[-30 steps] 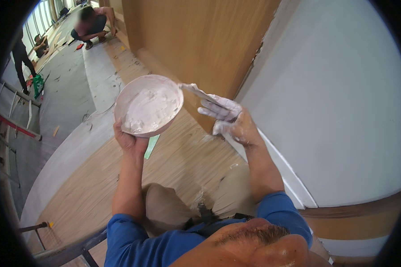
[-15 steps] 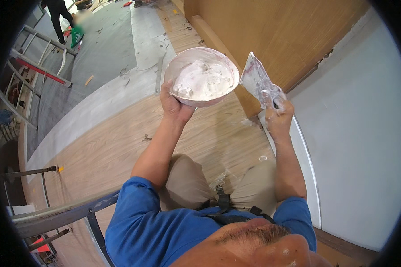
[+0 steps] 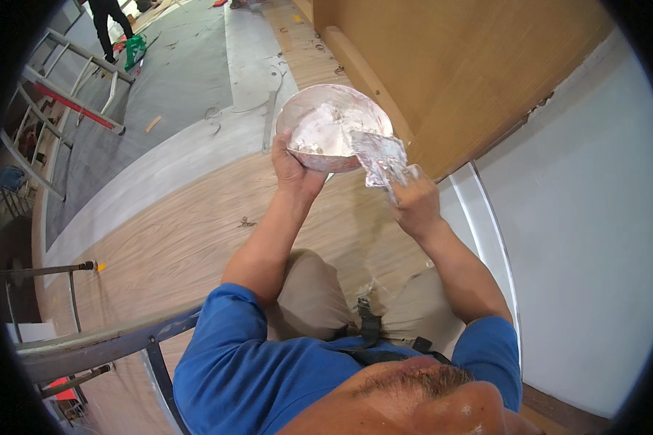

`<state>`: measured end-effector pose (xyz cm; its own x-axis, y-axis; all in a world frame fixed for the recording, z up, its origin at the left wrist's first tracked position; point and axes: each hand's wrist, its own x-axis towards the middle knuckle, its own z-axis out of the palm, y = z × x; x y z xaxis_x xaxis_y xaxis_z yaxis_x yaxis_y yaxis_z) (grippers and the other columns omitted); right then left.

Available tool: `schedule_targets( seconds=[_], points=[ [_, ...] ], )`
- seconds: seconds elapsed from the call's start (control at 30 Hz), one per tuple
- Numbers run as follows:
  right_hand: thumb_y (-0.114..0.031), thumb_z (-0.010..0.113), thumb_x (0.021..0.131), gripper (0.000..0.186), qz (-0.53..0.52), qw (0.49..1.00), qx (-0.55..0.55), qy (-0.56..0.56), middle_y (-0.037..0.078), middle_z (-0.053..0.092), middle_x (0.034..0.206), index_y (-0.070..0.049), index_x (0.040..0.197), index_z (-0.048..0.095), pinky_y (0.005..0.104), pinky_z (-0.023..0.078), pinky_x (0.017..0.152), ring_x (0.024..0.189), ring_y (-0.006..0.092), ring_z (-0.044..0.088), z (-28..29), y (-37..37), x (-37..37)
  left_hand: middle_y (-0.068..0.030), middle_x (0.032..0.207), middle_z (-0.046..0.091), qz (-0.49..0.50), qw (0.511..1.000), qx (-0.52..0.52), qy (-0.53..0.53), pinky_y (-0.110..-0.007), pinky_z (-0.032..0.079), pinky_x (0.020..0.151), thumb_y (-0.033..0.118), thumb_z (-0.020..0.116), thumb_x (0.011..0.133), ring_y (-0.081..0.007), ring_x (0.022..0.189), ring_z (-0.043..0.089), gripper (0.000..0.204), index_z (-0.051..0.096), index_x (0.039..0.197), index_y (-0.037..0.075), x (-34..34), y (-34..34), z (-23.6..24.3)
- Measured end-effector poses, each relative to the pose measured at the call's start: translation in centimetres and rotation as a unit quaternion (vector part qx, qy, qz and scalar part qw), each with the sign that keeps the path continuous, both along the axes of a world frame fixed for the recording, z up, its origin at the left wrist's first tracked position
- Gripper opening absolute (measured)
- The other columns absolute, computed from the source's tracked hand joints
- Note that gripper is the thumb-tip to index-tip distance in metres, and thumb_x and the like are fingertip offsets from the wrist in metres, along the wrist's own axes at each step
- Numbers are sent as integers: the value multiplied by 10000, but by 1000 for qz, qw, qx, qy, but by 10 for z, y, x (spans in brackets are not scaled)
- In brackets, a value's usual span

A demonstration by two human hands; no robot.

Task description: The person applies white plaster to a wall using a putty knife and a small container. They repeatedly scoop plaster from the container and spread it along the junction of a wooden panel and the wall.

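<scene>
My left hand (image 3: 297,168) grips a round bowl (image 3: 313,161) from its near left side and underneath, holding it out in front of me. White, slightly pinkish plaster-like paste (image 3: 325,129) fills much of the bowl. My right hand (image 3: 416,199) is closed on the handle of a putty knife (image 3: 379,154) with a wide flat blade. The blade is smeared with the same paste and reaches over the bowl's right rim, its far edge at the paste. Paste also coats the fingers of my right hand.
A wooden panel (image 3: 457,80) rises ahead right, beside a pale wall (image 3: 573,217). Wood-look flooring (image 3: 196,225) lies below. A metal ladder (image 3: 76,83) stands far left; a metal rail (image 3: 109,344) runs near my left arm. Another person (image 3: 109,25) stands in the distance by a green bag (image 3: 135,51).
My right hand has moved left, bringing the putty knife from beside the wooden panel to the bowl's right rim. The bowl has shifted slightly right and down in view.
</scene>
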<state>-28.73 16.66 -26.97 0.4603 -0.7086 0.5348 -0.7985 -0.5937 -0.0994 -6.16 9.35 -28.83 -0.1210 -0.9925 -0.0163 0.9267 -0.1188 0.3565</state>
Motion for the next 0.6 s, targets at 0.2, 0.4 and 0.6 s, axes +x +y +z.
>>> schedule_targets(
  seconds=[0.2, 0.4, 0.6],
  points=[
    [-82, 670, 717, 383, -109, 986, 107, 61, 147, 682, 1023, -36, 1096, 680, 443, 532, 762, 900, 357, 632, 9, 17, -10, -154, 1407, 493, 72, 997, 0, -19, -524, 352, 1115, 357, 595, 792, -357, 1291, 467, 681, 448, 1390, 67, 12, 0, 4],
    [-80, 662, 715, 388, -53, 993, 7, -102, 131, 681, 1032, -61, 1102, 680, 431, 530, 756, 910, 341, 628, 25, 14, -8, -180, 1401, 479, 82, 996, -28, -31, -503, 354, 1123, 339, 557, 830, -356, 1315, 440, 671, 400, 1402, 26, 11, -1, 13],
    [-70, 671, 678, 444, -44, 987, 145, 48, 119, 675, 1029, -81, 1122, 679, 426, 521, 752, 900, 338, 611, 36, 27, -10, -175, 1412, 486, 88, 995, -10, -37, -524, 326, 1143, 342, 571, 801, -368, 1329, 436, 692, 423, 1407, 42, 10, 4, 13]
  ],
)
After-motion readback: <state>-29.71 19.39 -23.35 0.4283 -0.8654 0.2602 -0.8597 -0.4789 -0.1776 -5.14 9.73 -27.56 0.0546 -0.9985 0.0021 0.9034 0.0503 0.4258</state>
